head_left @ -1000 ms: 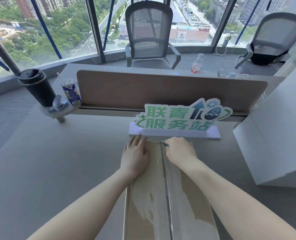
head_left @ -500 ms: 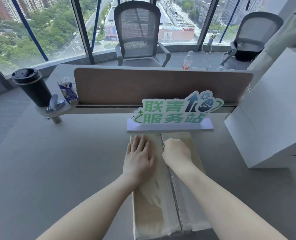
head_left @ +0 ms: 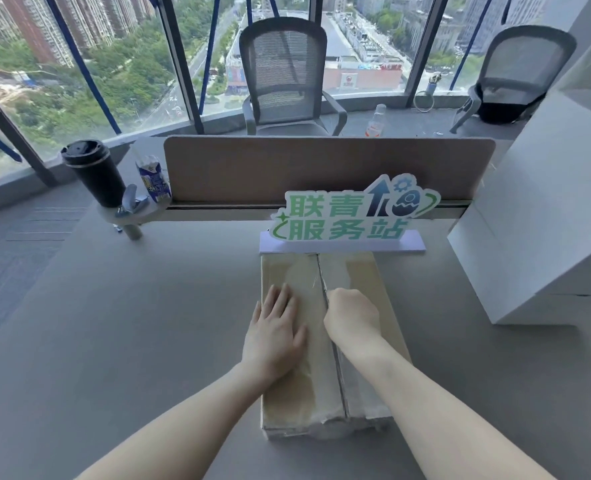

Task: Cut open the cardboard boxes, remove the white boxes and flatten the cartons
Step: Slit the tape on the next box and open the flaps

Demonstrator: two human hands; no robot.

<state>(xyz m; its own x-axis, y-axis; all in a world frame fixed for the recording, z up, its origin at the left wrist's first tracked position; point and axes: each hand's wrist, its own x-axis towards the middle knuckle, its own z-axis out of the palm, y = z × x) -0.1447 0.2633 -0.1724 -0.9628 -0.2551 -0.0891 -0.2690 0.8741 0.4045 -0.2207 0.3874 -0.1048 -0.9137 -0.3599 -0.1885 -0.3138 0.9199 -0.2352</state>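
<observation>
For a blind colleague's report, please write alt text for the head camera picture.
A left hand presses flat on a taped cardboard box while the right hand, curled, works along its centre seam. The box lies on a grey desk, before a green sign.

We see a bright, daylit scene. Sunlight pours in through the tall windows (head_left: 120, 74) at the far side, and the city outside looks slightly washed out. The grey desk (head_left: 131, 323) is evenly lit, with only soft, faint shadows beneath the forearms. Clear tape on the cardboard box (head_left: 356, 271) catches a pale sheen of glare. The wide-angle lens bends the window frames and edges outward. The picture is mildly soft throughout, with compression smearing fine detail.
</observation>
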